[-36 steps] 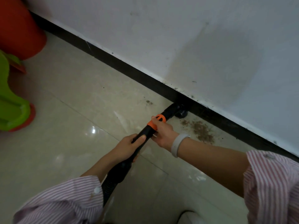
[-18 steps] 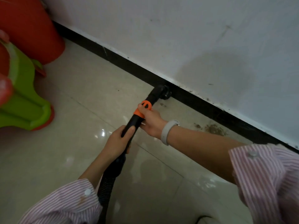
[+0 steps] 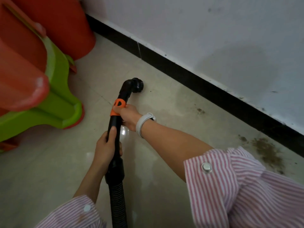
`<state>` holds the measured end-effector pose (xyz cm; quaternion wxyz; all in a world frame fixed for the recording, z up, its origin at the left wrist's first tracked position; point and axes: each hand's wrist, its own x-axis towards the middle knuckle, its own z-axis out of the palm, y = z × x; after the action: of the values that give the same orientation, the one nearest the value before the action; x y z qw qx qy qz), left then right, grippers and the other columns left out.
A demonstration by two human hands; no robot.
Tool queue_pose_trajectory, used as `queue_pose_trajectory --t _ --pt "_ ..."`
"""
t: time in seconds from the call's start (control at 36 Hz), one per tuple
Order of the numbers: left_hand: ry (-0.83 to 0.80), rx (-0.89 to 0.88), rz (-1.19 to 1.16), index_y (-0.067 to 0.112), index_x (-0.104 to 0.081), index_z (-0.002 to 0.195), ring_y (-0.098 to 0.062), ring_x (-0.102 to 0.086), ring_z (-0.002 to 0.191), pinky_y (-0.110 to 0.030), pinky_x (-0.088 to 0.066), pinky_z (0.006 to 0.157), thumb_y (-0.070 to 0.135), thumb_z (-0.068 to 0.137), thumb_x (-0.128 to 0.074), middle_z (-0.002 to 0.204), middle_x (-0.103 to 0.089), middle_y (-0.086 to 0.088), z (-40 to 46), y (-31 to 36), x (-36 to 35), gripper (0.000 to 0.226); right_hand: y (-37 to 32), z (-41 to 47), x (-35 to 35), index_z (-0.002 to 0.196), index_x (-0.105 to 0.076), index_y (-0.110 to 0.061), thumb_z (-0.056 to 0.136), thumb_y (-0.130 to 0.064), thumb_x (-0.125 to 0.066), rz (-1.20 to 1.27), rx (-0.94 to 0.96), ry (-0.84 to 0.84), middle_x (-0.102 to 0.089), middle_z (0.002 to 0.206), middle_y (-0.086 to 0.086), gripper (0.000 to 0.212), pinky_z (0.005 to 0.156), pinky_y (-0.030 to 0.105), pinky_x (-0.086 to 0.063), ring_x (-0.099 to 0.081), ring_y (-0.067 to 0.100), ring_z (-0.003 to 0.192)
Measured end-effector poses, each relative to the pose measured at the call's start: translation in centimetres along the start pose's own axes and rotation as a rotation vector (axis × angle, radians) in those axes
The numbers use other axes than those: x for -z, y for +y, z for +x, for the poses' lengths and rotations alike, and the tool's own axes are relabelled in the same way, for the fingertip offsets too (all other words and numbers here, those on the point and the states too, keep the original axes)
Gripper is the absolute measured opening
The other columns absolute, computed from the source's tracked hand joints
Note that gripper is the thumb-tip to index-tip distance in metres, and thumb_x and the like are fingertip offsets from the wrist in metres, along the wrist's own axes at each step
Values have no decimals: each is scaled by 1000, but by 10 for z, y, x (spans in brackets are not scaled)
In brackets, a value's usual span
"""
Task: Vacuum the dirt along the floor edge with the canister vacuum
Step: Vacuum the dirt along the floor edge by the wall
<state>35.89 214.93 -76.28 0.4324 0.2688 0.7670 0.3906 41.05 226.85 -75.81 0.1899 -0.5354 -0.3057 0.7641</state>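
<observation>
**Steering the nozzle off the wall line, with the big dirt patch unswept**

Holding the black vacuum wand in both hands, the person works low over the tiled floor. The left hand has its grip clamped round the lower wand just above the ribbed hose, likely to carry the weight and keep the hose from dragging the tube sideways. The right hand has its grip closed on the wand at the orange collar, nearer the working end, which I judge gives the finer steering of the head. A pale wristband sits on that wrist.

Taking the black baseboard as landmark: the round nozzle sits on the floor a little out from the baseboard, not against it, with the bent elbow of the wand turning it toward the wall. The main dirt patch lies along the baseboard's foot, well apart from the nozzle, further down the baseboard and behind the right forearm. A few smaller specks lie between the two, also near the baseboard. The red and green plastic furniture stands out from the baseboard on the nozzle's far side, crowding the room for the wand there.

Judging by this, the edge is only partly done: the heaviest dirt remains, and the nozzle would need bringing back along the baseboard to reach it.
</observation>
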Motion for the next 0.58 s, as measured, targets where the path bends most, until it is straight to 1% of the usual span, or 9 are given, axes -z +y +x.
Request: queue_pose_trajectory --t 0.14,0.22,0.31,0.42,0.47,0.58 --pt "-7 33 -3 11 -53 88 -22 -53 48 -32 -47 49 46 97 -42 60 -56 -13 8 -6 1 38 4 13 -6 122 -54 -1 90 -18 -63 -35 -30 43 -61 119 19 37 94 47 -51 -62 34 108" --pt "-23 54 -27 11 -53 88 -23 -53 47 -33 -48 49 45 98 -42 61 -55 -14 10 -7 -2 37 5 17 -3 117 -54 -3 90 -19 -63 -70 -22 51 -62 118 19 33 94 47 -51 -62 34 106" --pt "-63 74 -46 9 -54 92 -24 -52 48 -33 -48 51 45 97 -42 61 -54 -14 9 -4 -5 38 5 17 6 110 -52 -7 90 -18 -62 -97 -13 66 -62 113 17 25 95 46 -51 -62 33 106" --pt "-111 70 -41 7 -55 94 -23 -51 47 -34 -46 51 42 98 -43 61 -53 -14 6 0 -12 38 6 15 21 120 -52 -2 90 -18 -62 -80 3 89 -61 108 15 36 92 44 -53 -63 32 103" --pt "-135 68 -32 9 -56 94 -23 -51 47 -33 -46 51 42 98 -43 61 -53 -14 4 2 -16 36 6 12 27 121 -52 -2 90 -18 -63 -65 3 105 -62 108 15 37 90 43 -54 -64 31 100" --pt "-166 66 -27 5 -54 97 -24 -51 48 -33 -46 50 42 97 -45 61 -53 -15 -1 3 -24 39 7 3 40 122 -51 -3 90 -17 -63 -37 -1 136 -62 109 15 37 90 44 -54 -64 30 98"
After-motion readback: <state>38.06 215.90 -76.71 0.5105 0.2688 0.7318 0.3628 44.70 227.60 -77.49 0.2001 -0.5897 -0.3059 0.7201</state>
